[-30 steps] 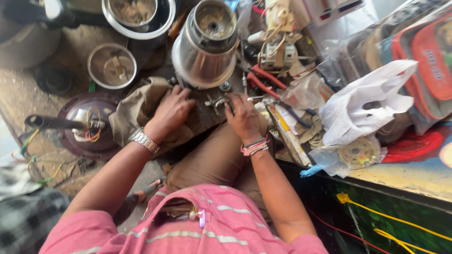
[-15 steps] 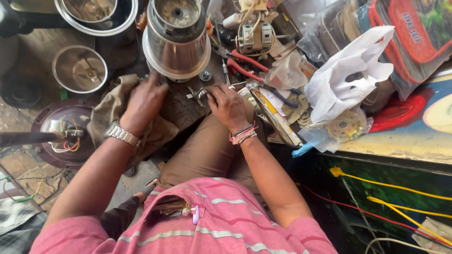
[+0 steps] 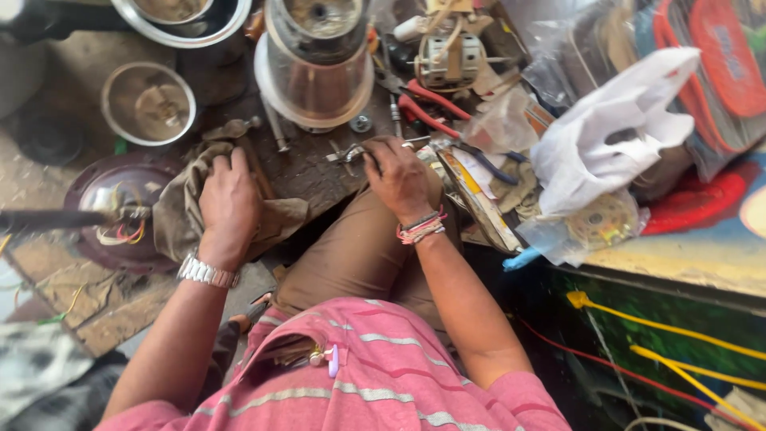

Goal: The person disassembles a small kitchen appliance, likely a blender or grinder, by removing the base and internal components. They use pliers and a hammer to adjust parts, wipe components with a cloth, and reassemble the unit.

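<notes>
**Rag and small metal fitting on the workboard**

A brown cloth rag [image 3: 239,215] lies crumpled and spread across the dark, scuffed wooden board [image 3: 307,168] — its folds bunched at the near edge, one corner trailing toward the steel jar. Just to its right sits a small metal fitting [image 3: 351,153] — silvery, thin-armed, lying flat on the board, its near end hidden by fingers, so its full shape cannot be told.

Small metal part [image 3: 351,152] half hidden under right hand [image 3: 399,177]; steel jar [image 3: 317,56] cut off at top edge.
</notes>
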